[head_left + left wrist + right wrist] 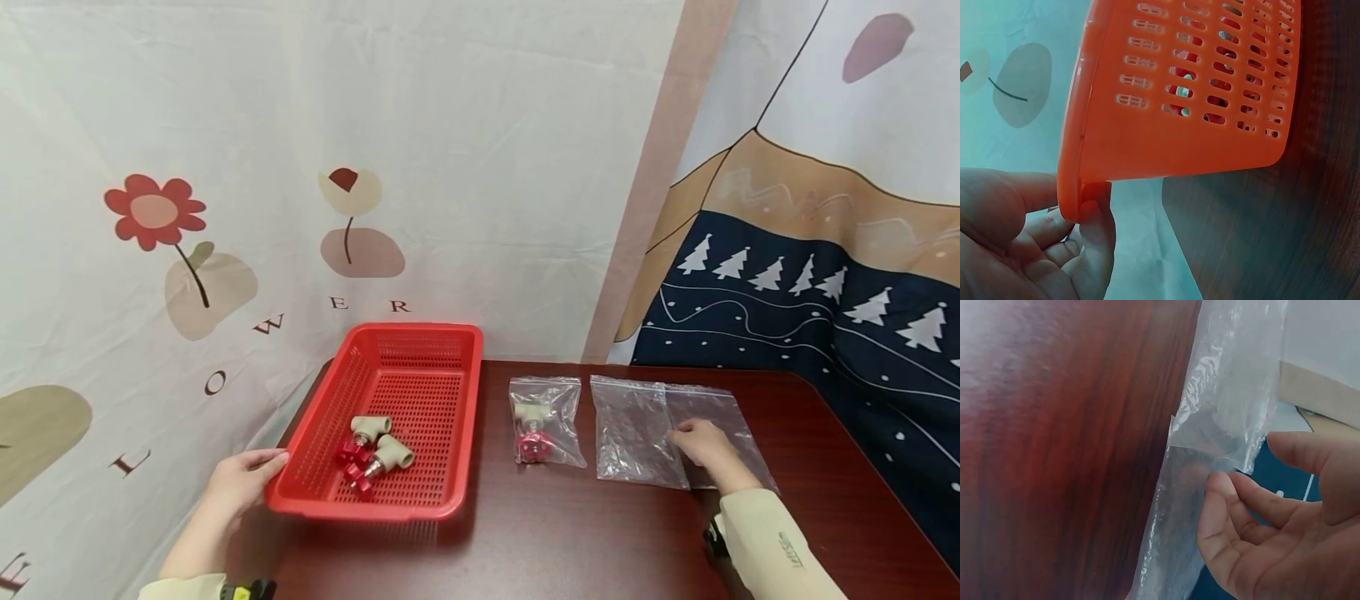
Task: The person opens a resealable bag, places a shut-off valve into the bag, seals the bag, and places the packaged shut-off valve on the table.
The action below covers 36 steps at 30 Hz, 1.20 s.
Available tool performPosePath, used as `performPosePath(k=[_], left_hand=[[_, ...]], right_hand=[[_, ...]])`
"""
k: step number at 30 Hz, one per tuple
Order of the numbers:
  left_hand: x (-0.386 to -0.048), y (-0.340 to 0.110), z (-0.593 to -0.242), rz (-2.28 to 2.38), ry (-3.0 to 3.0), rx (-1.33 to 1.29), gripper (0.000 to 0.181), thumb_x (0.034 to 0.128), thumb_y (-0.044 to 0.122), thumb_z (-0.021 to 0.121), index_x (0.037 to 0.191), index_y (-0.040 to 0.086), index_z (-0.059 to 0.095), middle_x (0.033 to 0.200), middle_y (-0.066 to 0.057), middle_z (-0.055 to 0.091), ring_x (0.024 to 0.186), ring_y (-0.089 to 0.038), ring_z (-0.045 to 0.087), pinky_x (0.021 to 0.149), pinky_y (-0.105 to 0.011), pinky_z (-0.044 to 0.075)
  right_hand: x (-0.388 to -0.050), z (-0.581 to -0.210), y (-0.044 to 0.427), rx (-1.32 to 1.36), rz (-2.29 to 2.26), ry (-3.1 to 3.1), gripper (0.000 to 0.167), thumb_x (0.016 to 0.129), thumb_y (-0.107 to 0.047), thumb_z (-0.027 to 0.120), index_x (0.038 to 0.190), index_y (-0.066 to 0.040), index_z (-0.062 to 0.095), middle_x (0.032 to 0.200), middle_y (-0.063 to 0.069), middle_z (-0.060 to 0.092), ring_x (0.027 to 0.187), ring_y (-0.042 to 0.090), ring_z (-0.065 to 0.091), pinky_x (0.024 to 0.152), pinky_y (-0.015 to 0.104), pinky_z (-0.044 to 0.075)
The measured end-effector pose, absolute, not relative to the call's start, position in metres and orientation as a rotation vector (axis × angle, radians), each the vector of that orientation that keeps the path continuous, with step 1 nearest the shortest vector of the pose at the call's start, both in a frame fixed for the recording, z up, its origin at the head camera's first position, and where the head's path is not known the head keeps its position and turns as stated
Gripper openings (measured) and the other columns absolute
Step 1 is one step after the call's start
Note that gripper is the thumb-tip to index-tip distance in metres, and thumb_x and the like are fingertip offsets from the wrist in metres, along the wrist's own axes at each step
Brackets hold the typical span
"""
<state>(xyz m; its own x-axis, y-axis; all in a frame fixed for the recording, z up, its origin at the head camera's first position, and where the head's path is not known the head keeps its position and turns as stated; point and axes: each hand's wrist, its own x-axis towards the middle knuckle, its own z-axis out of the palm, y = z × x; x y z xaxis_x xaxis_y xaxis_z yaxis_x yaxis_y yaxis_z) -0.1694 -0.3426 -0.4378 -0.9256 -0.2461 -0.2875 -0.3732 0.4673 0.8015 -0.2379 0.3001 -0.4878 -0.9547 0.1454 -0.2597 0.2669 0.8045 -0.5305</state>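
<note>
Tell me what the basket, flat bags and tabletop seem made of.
Red basket: likely molded plastic, smooth, slight sheen, rows of slots. Flat bags: apparently thin plastic film, see-through, wrinkled, glinting. Tabletop: reddish-brown wood grain, softly glossy; solid wood or laminate, can't tell.

Near the left edge of my desk, which is dark red-brown with wood grain, the basket is red, patterned with small slots. Its valves are beige with red handles. The flat bags are transparent. My sleeve is cream. Behind the far edge, the white cloth shows a red flower.
</note>
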Motion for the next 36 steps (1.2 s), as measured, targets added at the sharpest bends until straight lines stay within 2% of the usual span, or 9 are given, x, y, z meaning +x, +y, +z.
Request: performPosePath(k=[3, 6, 10, 14, 17, 20, 23, 26, 36], left_hand=[[-0.169, -0.343, -0.439, 1.462, 2.574, -0.544, 0.064, 0.0922, 0.032, 0.060, 0.130, -0.017, 0.043, 0.113, -0.035, 0.057, 0.077, -0.020, 0.067, 0.070, -0.040, 0.058], [-0.169, -0.344, -0.440, 1.460, 2.561, -0.549, 0.065, 0.0925, 0.033, 0.059, 0.131, -0.016, 0.042, 0.115, -0.035, 0.056, 0.078, -0.020, 0.067, 0.071, -0.040, 0.058], [-0.170, -0.344, -0.440, 1.455, 2.552, -0.549, 0.067, 0.0929, 0.036, 0.058, 0.132, -0.016, 0.041, 0.119, -0.037, 0.054, 0.080, -0.021, 0.067, 0.073, -0.042, 0.057], [-0.169, -0.344, -0.441, 1.451, 2.558, -0.547, 0.066, 0.0936, 0.036, 0.057, 0.132, -0.015, 0.041, 0.121, -0.037, 0.052, 0.082, -0.022, 0.068, 0.074, -0.042, 0.057], [-0.169, -0.344, -0.440, 1.457, 2.550, -0.549, 0.067, 0.0931, 0.037, 0.057, 0.132, -0.015, 0.041, 0.121, -0.037, 0.052, 0.082, -0.022, 0.068, 0.074, -0.042, 0.057], [-0.170, -0.344, -0.440, 1.470, 2.541, -0.556, 0.068, 0.0926, 0.038, 0.058, 0.133, -0.015, 0.041, 0.120, -0.036, 0.053, 0.081, -0.022, 0.068, 0.074, -0.042, 0.057], [-0.170, -0.345, -0.441, 1.473, 2.543, -0.563, 0.068, 0.0925, 0.037, 0.058, 0.133, -0.014, 0.041, 0.120, -0.036, 0.054, 0.081, -0.021, 0.068, 0.074, -0.042, 0.057], [-0.170, -0.346, -0.441, 1.478, 2.538, -0.561, 0.068, 0.0925, 0.037, 0.058, 0.133, -0.014, 0.040, 0.119, -0.035, 0.055, 0.081, -0.020, 0.068, 0.074, -0.042, 0.057], [-0.167, -0.345, -0.441, 1.509, 2.534, -0.558, 0.068, 0.0921, 0.037, 0.059, 0.132, -0.015, 0.041, 0.117, -0.035, 0.056, 0.080, -0.020, 0.068, 0.074, -0.041, 0.057]], right_hand=[[-0.242, -0.488, 0.298, 0.354, -0.887, 2.742, 0.051, 0.092, -0.026, 0.053, 0.120, 0.016, 0.048, 0.100, 0.029, 0.057, 0.079, 0.031, 0.059, 0.065, 0.040, 0.051], [-0.245, -0.489, 0.296, 0.374, -0.887, 2.727, 0.051, 0.091, -0.027, 0.056, 0.118, 0.016, 0.048, 0.093, 0.024, 0.057, 0.075, 0.027, 0.057, 0.060, 0.036, 0.051], [-0.251, -0.490, 0.293, 0.383, -0.828, 2.754, 0.049, 0.088, -0.028, 0.062, 0.109, 0.014, 0.053, 0.092, 0.023, 0.058, 0.078, 0.029, 0.056, 0.064, 0.039, 0.051], [-0.257, -0.493, 0.292, 0.397, -0.783, 2.785, 0.037, 0.084, -0.026, 0.066, 0.097, 0.007, 0.057, 0.091, 0.022, 0.058, 0.082, 0.032, 0.055, 0.070, 0.043, 0.047], [-0.258, -0.493, 0.291, 0.423, -0.869, 2.798, 0.029, 0.083, -0.020, 0.066, 0.094, 0.004, 0.054, 0.090, 0.022, 0.057, 0.082, 0.032, 0.055, 0.069, 0.040, 0.046], [-0.258, -0.491, 0.288, 0.462, -1.107, 2.729, 0.027, 0.084, -0.012, 0.062, 0.101, 0.006, 0.050, 0.089, 0.020, 0.059, 0.077, 0.025, 0.059, 0.064, 0.034, 0.048], [-0.256, -0.487, 0.286, 0.500, -1.358, 2.590, 0.036, 0.086, -0.007, 0.059, 0.115, 0.010, 0.045, 0.085, 0.015, 0.063, 0.067, 0.013, 0.061, 0.058, 0.028, 0.050], [-0.253, -0.484, 0.284, 0.494, -1.484, 2.487, 0.046, 0.088, -0.006, 0.057, 0.127, 0.013, 0.039, 0.081, 0.008, 0.066, 0.064, 0.006, 0.061, 0.058, 0.025, 0.050], [-0.246, -0.489, 0.283, 0.473, -1.675, 2.308, 0.043, 0.098, -0.011, 0.044, 0.131, 0.015, 0.036, 0.077, -0.001, 0.065, 0.062, 0.004, 0.059, 0.057, 0.022, 0.052]])
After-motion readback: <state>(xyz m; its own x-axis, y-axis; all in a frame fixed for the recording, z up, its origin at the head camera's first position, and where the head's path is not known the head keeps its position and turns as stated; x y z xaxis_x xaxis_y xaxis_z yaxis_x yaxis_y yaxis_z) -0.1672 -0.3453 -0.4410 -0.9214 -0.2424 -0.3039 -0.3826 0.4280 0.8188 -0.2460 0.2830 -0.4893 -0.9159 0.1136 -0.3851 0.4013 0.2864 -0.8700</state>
